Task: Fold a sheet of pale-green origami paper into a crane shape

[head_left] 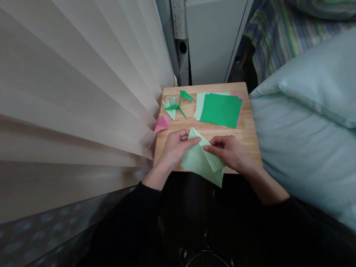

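Observation:
A pale green sheet of origami paper (198, 162), partly folded, is held over the front edge of a small wooden table (251, 150). My left hand (177, 146) pinches its upper left part, thumb on top and fingers behind. On the other side my right hand (231, 151) is closed on the paper's upper right edge, the thumb lying along a folded flap. The sheet's lower corner hangs past the table edge. Behind my hands lies a stack of coloured paper (221, 110), dark green on top with light green and pink edges showing.
Folded paper cranes stand at the table's back left: green ones (174, 107), light green ones (169, 103) and a pink one (162, 123). A pleated curtain (92, 80) borders the left. Pale blue bedding (318, 100) lies right, and a grey cabinet (213, 37) stands behind.

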